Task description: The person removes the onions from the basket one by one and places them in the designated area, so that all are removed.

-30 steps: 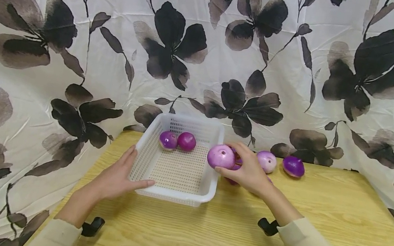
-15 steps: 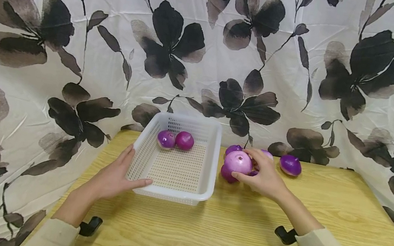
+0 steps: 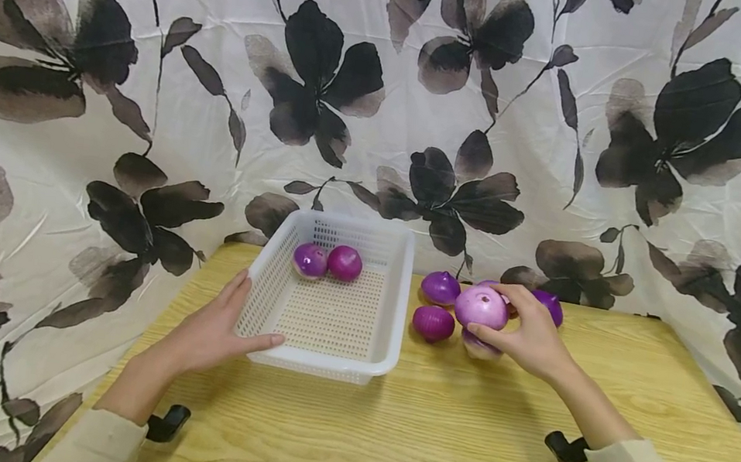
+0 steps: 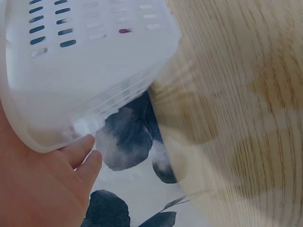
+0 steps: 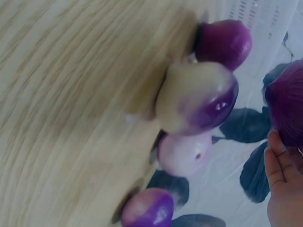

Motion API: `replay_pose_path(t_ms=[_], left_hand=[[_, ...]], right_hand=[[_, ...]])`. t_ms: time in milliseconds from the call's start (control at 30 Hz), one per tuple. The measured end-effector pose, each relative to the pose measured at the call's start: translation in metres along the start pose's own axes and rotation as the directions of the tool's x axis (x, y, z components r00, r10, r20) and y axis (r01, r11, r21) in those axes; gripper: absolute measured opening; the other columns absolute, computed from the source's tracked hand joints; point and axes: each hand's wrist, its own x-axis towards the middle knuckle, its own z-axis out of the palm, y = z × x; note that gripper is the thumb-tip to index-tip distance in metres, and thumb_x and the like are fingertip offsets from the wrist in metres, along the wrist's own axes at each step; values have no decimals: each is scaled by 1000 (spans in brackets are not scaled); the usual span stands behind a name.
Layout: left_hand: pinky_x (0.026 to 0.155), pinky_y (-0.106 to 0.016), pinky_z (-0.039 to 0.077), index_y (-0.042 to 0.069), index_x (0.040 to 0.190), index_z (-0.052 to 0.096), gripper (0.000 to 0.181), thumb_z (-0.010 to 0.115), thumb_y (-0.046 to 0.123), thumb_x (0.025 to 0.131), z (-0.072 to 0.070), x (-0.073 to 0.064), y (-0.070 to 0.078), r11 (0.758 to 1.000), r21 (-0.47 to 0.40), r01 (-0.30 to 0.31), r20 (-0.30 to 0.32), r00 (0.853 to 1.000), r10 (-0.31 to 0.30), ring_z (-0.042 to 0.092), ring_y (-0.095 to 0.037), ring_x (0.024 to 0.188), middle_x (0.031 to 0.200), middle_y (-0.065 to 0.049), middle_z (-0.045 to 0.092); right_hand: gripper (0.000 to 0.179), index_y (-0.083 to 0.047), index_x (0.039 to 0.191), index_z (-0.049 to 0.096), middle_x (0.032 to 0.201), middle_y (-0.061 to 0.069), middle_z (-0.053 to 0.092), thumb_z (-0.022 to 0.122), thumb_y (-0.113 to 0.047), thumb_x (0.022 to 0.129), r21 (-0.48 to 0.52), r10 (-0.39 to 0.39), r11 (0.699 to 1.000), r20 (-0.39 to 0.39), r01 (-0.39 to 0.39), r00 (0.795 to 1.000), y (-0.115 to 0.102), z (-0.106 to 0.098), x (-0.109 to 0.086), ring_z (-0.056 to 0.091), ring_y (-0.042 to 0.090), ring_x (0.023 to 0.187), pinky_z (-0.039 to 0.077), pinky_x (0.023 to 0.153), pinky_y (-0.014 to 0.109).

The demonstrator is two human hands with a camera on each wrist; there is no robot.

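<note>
My right hand (image 3: 529, 334) pinches a light purple onion (image 3: 481, 308) between thumb and fingers, held over other onions right of the basket. From the right wrist view, the held onion (image 5: 289, 106) looks dark and streaked at the right edge. My left hand (image 3: 206, 326) holds the front left corner of a white perforated plastic basket (image 3: 399, 305), thumb over the rim and fingers against the outer side. Inside the basket, at the back left, lie two purple onions: a paler one (image 3: 309, 260) and a redder one (image 3: 345, 263).
On the wooden table (image 3: 342, 446) right of the basket sit a violet onion (image 3: 440, 288), a magenta onion (image 3: 432, 323), a pale-bottomed onion (image 3: 481, 349) and a dark violet onion (image 3: 549, 305), partly behind my hand. A floral cloth (image 3: 384, 124) hangs behind.
My right hand has carried the light purple onion rightward, from the basket's right rim to over the other onions. The left hand stays at the basket, which still has two onions inside.
</note>
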Motion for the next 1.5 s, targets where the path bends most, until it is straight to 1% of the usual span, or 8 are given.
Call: replay_pose_path(t_ms=[300,600,767,833,1000,1100,1233,1500], left_hand=[[102,-63,27,7,151,-3,123,54,80,69,2,-2,-2,1000,-11,11,6,1000,-11,18,-43,138,157,-8,-9],[103,-63,27,7,151,-3,125,52,82,68,0,-1,-1,1000,-9,12,7,1000,-12,18,-43,137,157,-8,-9],[103,-63,26,7,151,-2,124,53,81,68,-1,-1,1,1000,-6,10,12,1000,-10,18,-44,137,157,-9,-9],[103,-63,26,7,151,-2,124,53,81,68,-1,-1,2,1000,-5,9,11,1000,-9,18,-44,137,157,-9,-9],[103,-63,26,6,151,-3,124,53,81,68,-1,-1,3,1000,-2,11,16,1000,-11,18,-44,137,156,-9,-10],[103,-63,26,6,151,-3,124,53,81,69,-1,-1,2,1000,-1,13,18,1000,-13,17,-44,137,156,-8,-12],[102,-64,26,6,151,-3,124,52,81,69,-1,-1,2,1000,4,15,21,1000,-16,17,-44,137,156,-7,-13],[102,-64,25,6,151,-3,124,52,82,69,-1,0,3,1000,10,16,24,1000,-16,16,-44,137,156,-7,-13]], right_hand=[[66,-4,123,55,116,9,56,79,-42,74,-32,29,999,-7,-29,1000,15,-13,-11,53,20,97,50,78,45],[63,-5,123,56,114,10,56,77,-40,76,-47,92,995,-21,-93,996,33,-22,-23,55,21,93,50,75,37],[63,-10,125,55,110,7,56,77,-42,75,-36,156,987,-25,-157,987,46,-25,-29,54,20,89,51,72,39],[62,-11,126,56,108,8,57,77,-41,76,-27,158,987,-26,-159,987,50,-26,-31,55,21,88,51,71,38],[60,-4,124,55,98,12,59,75,-37,79,-6,189,982,-20,-189,982,62,-28,-36,56,22,80,50,62,26],[62,3,124,53,96,17,59,73,-37,81,-1,240,971,4,-240,971,69,-29,-40,56,23,78,49,59,24],[67,6,127,50,104,23,59,71,-39,83,-23,301,954,48,-300,953,77,-28,-46,59,24,82,50,63,24],[74,6,136,42,122,28,54,61,-47,88,-12,390,919,183,-395,902,89,-28,-57,56,34,100,50,77,38]])
